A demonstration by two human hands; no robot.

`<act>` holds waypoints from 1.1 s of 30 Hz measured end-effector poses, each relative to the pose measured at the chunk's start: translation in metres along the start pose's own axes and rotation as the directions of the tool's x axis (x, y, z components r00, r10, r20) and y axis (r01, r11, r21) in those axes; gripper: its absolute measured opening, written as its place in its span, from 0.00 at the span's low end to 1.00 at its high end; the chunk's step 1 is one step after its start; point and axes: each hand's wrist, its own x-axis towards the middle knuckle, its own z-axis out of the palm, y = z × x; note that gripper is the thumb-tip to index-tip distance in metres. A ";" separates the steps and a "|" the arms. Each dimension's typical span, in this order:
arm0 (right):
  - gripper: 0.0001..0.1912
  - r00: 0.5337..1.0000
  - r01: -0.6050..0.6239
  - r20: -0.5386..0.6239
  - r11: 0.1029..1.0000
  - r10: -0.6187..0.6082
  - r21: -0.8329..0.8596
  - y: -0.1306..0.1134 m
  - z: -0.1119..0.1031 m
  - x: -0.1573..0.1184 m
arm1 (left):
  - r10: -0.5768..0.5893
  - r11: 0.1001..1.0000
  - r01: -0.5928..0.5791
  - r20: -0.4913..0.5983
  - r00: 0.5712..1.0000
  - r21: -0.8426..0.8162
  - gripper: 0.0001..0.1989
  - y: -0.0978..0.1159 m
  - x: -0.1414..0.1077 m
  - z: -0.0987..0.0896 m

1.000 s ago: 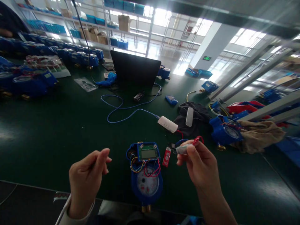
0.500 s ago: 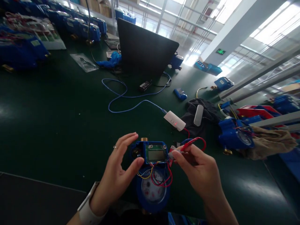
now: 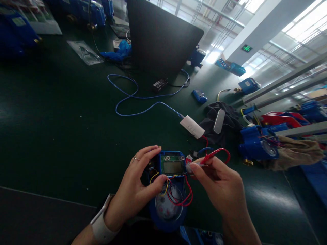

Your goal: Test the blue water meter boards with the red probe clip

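A blue water meter [image 3: 167,207] lies below the middle of the view, its round dial facing up. Its open blue housing shows a green circuit board with a grey display [image 3: 172,167]; red, black and yellow wires [image 3: 187,194] loop out over the dial. My left hand [image 3: 143,180] grips the housing's left side, fingers at the top edge and thumb at the lower edge. My right hand [image 3: 219,183] pinches a pale plug [image 3: 190,167] on a thick red cable [image 3: 217,152] against the housing's right side. A small red-and-white piece [image 3: 188,159] shows just above the plug; exact contact is hidden by the fingertips.
A white adapter box [image 3: 192,127] joins a blue cable [image 3: 133,96] and a red lead. Behind stands a dark laptop screen [image 3: 163,37]. A dark cloth [image 3: 230,126] bears a silver bar-shaped object [image 3: 219,121]. Another blue meter [image 3: 258,144] lies at the right, near metal rails.
My left hand has moved right and closed around the housing. My right hand keeps the plug at the housing's side. The adapter's red light no longer shows, and the view has tilted downward.
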 end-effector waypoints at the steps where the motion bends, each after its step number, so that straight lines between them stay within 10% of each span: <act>1: 0.07 1.000 0.003 0.000 1.000 -0.003 -0.004 0.000 0.000 0.000 | 0.001 1.000 -0.001 0.000 1.000 -0.002 0.22 0.001 0.000 0.000; 33: 0.08 0.999 -0.029 0.023 0.997 0.031 -0.077 -0.003 0.000 0.002 | 0.037 0.999 -0.039 -0.046 0.998 -0.033 0.19 -0.004 -0.001 0.003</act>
